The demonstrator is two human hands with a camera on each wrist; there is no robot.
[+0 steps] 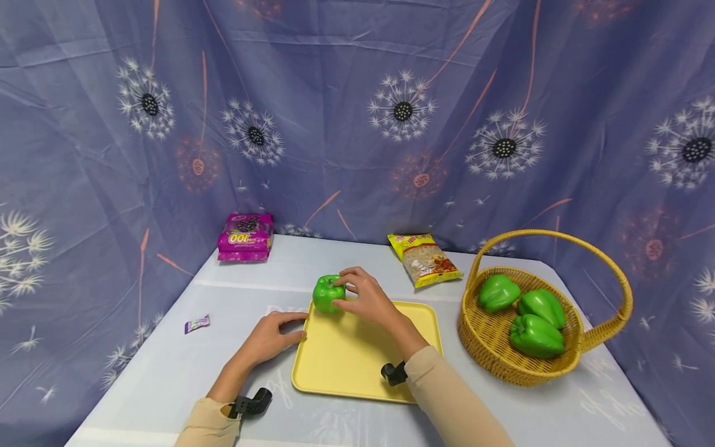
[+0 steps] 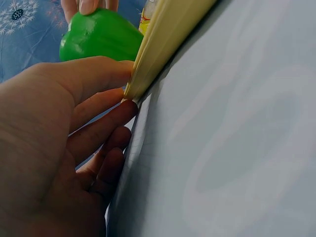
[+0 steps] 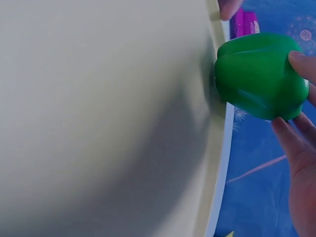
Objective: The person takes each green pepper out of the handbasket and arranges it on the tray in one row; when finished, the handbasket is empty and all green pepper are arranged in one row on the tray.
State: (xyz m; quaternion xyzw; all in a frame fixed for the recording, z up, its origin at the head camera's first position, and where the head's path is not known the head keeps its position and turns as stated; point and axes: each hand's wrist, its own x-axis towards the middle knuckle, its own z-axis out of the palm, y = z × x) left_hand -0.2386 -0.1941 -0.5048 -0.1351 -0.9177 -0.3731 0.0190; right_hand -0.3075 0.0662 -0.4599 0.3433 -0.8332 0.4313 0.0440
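My right hand point(image 1: 365, 299) holds a green bell pepper point(image 1: 326, 294) by its upper part, thumb on one side and fingers on the other. The pepper point(image 3: 261, 74) is upright over the far left corner of a yellow tray point(image 1: 357, 354); its underside is at the tray surface, and whether it bears on it I cannot tell. My left hand point(image 1: 272, 337) lies at the tray's left edge, its thumb and fingertips touching the rim point(image 2: 140, 74) from outside.
On the right stands a wicker basket point(image 1: 491, 363) with a tall handle and several green bell peppers point(image 1: 537, 336). A yellow food packet point(image 1: 427, 261) lies behind the tray. At the back left is a purple snack bag point(image 1: 244, 238); a small wrapped candy point(image 1: 197, 323) lies at left.
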